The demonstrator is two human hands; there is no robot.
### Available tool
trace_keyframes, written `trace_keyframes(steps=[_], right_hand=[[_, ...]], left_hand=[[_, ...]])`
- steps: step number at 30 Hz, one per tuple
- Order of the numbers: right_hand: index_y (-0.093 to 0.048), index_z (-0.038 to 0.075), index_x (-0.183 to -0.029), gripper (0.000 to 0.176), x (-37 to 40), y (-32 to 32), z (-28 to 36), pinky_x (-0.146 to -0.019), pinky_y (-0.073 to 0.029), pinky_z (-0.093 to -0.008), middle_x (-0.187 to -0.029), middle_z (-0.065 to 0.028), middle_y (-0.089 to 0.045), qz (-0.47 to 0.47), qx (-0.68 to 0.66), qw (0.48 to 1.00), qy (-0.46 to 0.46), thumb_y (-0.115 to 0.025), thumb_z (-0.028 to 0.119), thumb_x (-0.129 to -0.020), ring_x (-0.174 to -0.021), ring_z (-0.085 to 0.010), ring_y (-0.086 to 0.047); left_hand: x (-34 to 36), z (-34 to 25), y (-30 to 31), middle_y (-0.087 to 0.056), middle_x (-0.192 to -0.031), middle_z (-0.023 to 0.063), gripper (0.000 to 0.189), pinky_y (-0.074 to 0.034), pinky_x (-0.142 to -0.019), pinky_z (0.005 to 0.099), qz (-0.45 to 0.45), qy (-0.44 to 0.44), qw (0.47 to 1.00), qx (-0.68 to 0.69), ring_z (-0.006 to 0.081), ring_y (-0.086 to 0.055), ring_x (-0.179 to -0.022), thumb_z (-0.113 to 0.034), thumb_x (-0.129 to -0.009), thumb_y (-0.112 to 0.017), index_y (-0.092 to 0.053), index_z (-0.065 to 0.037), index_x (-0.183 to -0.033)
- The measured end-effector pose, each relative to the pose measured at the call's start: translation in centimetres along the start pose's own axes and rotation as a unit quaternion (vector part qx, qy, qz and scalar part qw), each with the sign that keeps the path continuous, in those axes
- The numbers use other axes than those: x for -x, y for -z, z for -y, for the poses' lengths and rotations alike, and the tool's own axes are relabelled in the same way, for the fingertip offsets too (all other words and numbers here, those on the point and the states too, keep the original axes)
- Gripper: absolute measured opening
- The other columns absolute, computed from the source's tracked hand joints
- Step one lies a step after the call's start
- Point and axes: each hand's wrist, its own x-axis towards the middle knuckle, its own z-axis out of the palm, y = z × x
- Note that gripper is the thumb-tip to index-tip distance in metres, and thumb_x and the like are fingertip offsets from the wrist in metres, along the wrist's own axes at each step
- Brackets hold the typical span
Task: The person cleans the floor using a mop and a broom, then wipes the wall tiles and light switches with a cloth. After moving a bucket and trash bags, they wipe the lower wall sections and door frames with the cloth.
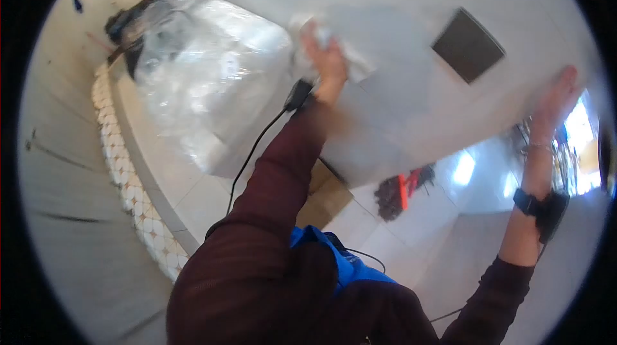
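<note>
My left hand (329, 65) presses on a crumpled white cloth (360, 64), its fingers bent over it, against a broad pale surface (392, 114) at the upper middle. My right hand (554, 106) is at the far right, near that surface's edge, with its fingers stretched out and nothing seen in it. It is slightly blurred. A dark square (468, 45) shows on the pale surface between my hands.
A bulky bundle in clear plastic (215, 75) stands left of my left hand. Below lie a brown cardboard piece (326, 198) and a dark brush-like object with red parts (403, 191) on the tiled floor. A black cable runs from my left wrist.
</note>
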Motion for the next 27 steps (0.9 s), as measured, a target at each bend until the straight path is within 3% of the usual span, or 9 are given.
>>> trace_keyframes(steps=[3, 7, 13, 15, 19, 21, 22, 25, 27], right_hand=[[-0.038, -0.004, -0.124, 0.047, -0.1, 0.0, 0.8, -0.1, -0.03, -0.0316, -0.127, -0.018, -0.046, 0.002, 0.009, 1.0, 0.022, -0.043, 0.03, -0.092, -0.117, -0.0254, -0.044], [-0.036, -0.003, -0.128, 0.056, 0.0, -0.3, 1.3, -0.096, -0.033, -0.0353, -0.123, -0.0185, -0.048, -0.005, 0.025, 0.999, 0.047, -0.038, 0.04, -0.092, -0.111, -0.0287, -0.047], [-0.035, -0.006, -0.128, 0.053, -0.2, 0.8, 0.4, -0.104, -0.024, -0.0344, -0.131, -0.0172, -0.04, 0.045, -0.069, 0.996, 0.041, -0.037, 0.033, -0.092, -0.122, -0.0299, -0.037], [-0.038, -0.005, -0.127, 0.046, -2.4, 1.8, -4.8, -0.106, -0.022, -0.0375, -0.132, -0.0179, -0.039, 0.065, 0.452, 0.816, 0.355, -0.037, 0.024, -0.09, -0.124, -0.0305, -0.035], [-0.043, -0.003, -0.124, 0.042, -0.6, 2.4, -4.9, -0.107, -0.022, -0.0404, -0.128, -0.019, -0.043, 0.065, 0.762, 0.536, 0.358, -0.04, 0.016, -0.087, -0.12, -0.032, -0.038], [-0.044, -0.005, -0.117, 0.04, -1.0, 2.5, -5.8, -0.107, -0.021, -0.0412, -0.124, -0.0196, -0.046, -0.003, 0.397, 0.802, 0.446, -0.041, 0.022, -0.088, -0.119, -0.0324, -0.04], [-0.043, -0.007, -0.119, 0.045, 0.3, 2.6, -3.0, -0.107, -0.022, -0.0411, -0.127, -0.0198, -0.044, 0.02, 0.771, 0.527, 0.358, -0.046, 0.025, -0.087, -0.123, -0.0324, -0.036], [-0.042, -0.006, -0.122, 0.045, -2.2, 4.9, -8.3, -0.106, -0.024, -0.0397, -0.13, -0.02, -0.042, 0.053, 0.48, 0.772, 0.412, -0.048, 0.022, -0.087, -0.125, -0.0333, -0.034], [-0.04, -0.006, -0.123, 0.045, -3.2, 5.5, -8.7, -0.106, -0.026, -0.0391, -0.13, -0.0202, -0.041, 0.042, 0.511, 0.753, 0.412, -0.049, 0.02, -0.087, -0.124, -0.0336, -0.035]], left_hand=[[12.1, 3.6, 3.1, -0.028, -0.136, 0.0109, 0.056, -0.024, -0.103, 0.0373, -0.138, 0.445, 0.84, 0.277, 0.0232, -0.027, -0.125, -0.012, -0.084, -0.049, -0.025, -0.013, -0.135], [22.8, 0.3, 0.2, -0.024, -0.139, 0.0116, 0.064, -0.024, -0.102, 0.0399, -0.206, 0.539, 0.739, 0.348, 0.027, -0.025, -0.127, -0.016, -0.081, -0.054, -0.023, -0.016, -0.137], [23.8, -14.2, -9.2, -0.015, -0.143, 0.0152, 0.076, -0.021, -0.101, 0.0472, -0.003, 0.175, 0.981, 0.087, 0.0359, -0.018, -0.128, -0.021, -0.074, -0.062, -0.021, -0.02, -0.138], [24.1, -16.1, -9.8, -0.012, -0.142, 0.0232, 0.073, -0.012, -0.101, 0.0563, 0.221, -0.127, 0.96, -0.115, 0.0447, -0.012, -0.128, -0.023, -0.067, -0.066, -0.034, -0.02, -0.133], [23.2, -12.6, -8.7, -0.025, -0.139, 0.0202, 0.053, -0.007, -0.103, 0.0577, 0.221, -0.337, 0.905, -0.138, 0.0427, -0.015, -0.13, -0.028, -0.062, -0.07, -0.055, -0.018, -0.112], [24.6, -8.6, -6.3, -0.025, -0.14, 0.0183, 0.05, -0.009, -0.103, 0.0573, 0.206, -0.236, 0.94, -0.135, 0.0413, -0.015, -0.131, -0.025, -0.063, -0.069, -0.056, -0.019, -0.111], [25.6, -5.6, -4.7, -0.024, -0.14, 0.0187, 0.053, -0.009, -0.103, 0.0573, 0.195, -0.187, 0.955, -0.123, 0.0414, -0.014, -0.131, -0.024, -0.064, -0.069, -0.054, -0.018, -0.114], [30.2, 1.3, -0.1, -0.022, -0.14, 0.0215, 0.062, -0.013, -0.104, 0.0552, 0.163, 0.001, 0.955, -0.246, 0.0449, -0.013, -0.129, -0.023, -0.067, -0.068, -0.043, -0.008, -0.122], [32.6, 4.6, 1.9, -0.026, -0.138, 0.0199, 0.058, -0.018, -0.103, 0.0529, 0.174, 0.065, 0.929, -0.321, 0.0423, -0.02, -0.127, -0.023, -0.07, -0.066, -0.043, -0.007, -0.121]])
